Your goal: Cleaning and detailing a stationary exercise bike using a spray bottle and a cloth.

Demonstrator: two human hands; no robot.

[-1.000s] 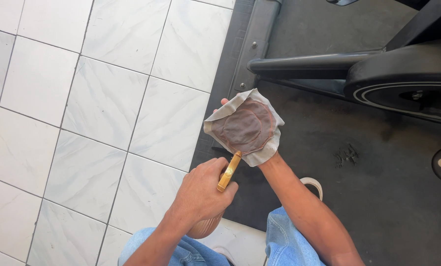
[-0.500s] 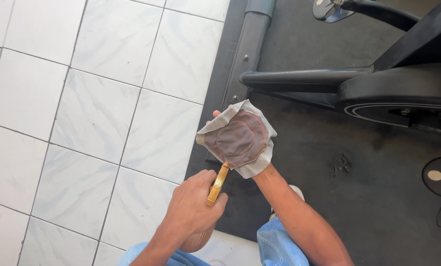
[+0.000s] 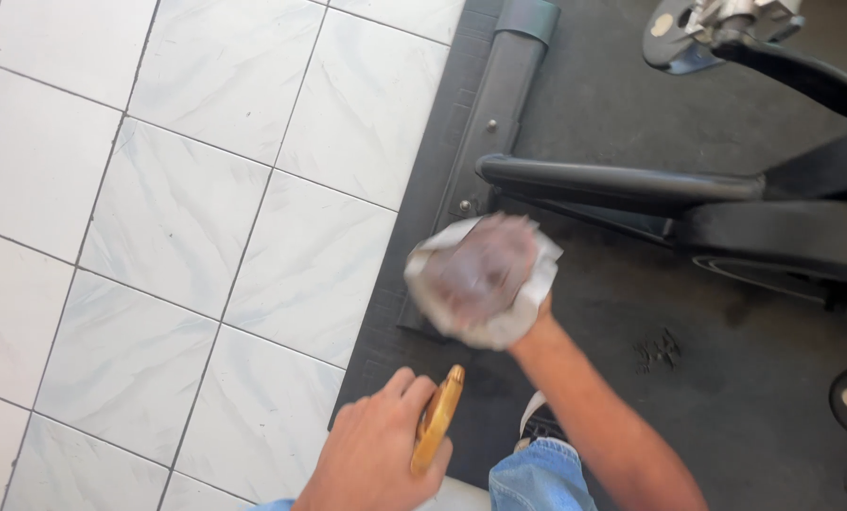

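Note:
My right hand (image 3: 485,274) is wrapped in a stained white cloth (image 3: 518,317) and held out over the black floor mat (image 3: 707,378), close to the grey base bar (image 3: 494,114) of an exercise bike. The cloth is blurred. My left hand (image 3: 376,449) is lower, near my knee, gripping a yellow-orange handle-shaped object (image 3: 437,416) whose rest is hidden in my fist. The two hands are apart.
The black frame of the exercise bike (image 3: 726,203) crosses the right side, with a pedal (image 3: 688,28) at the top. White marbled floor tiles (image 3: 187,218) fill the left. My jeans (image 3: 537,478) and a shoe (image 3: 537,421) show at the bottom.
My left hand has drawn the yellow-orange object down and away from the cloth. The cloth-wrapped right hand has shifted toward the bike's base bar, and my view has moved closer.

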